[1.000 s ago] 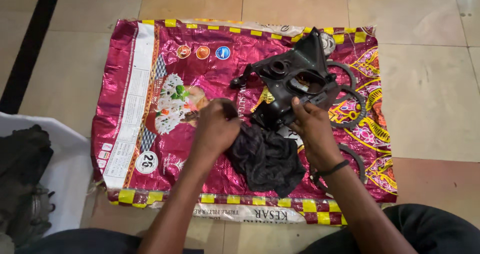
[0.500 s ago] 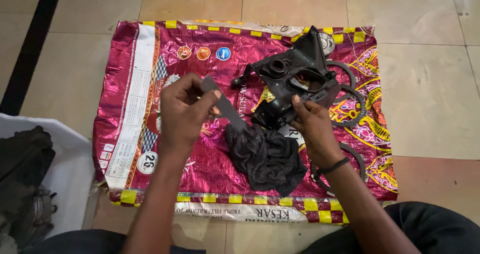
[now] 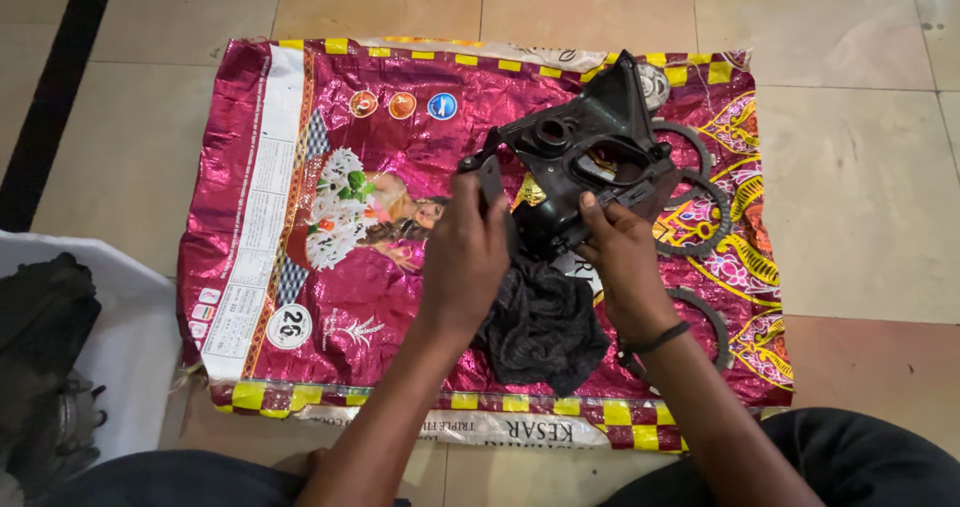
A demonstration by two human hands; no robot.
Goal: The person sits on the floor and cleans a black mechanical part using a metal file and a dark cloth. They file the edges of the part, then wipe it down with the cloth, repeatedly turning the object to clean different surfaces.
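A black moulded engine cover (image 3: 590, 157) with a round hole and a pointed top is tilted up over a magenta woven sack (image 3: 330, 267) spread on the floor. My right hand (image 3: 620, 267) grips its lower edge. My left hand (image 3: 465, 257) holds a flat black strip (image 3: 490, 179) against the cover's left side. A crumpled black cloth (image 3: 545, 332) lies between my wrists under the cover.
Several dark ring-shaped plates (image 3: 700, 217) lie on the sack to the right of the cover. At the left edge sits a white sheet (image 3: 130, 337) with dark metal parts (image 3: 45, 367) on it. Beige floor tiles (image 3: 860, 187) surround the sack.
My left hand rose from the cloth with the black strip, swung out to the left, then came back right against the cover. My right hand kept its grip.
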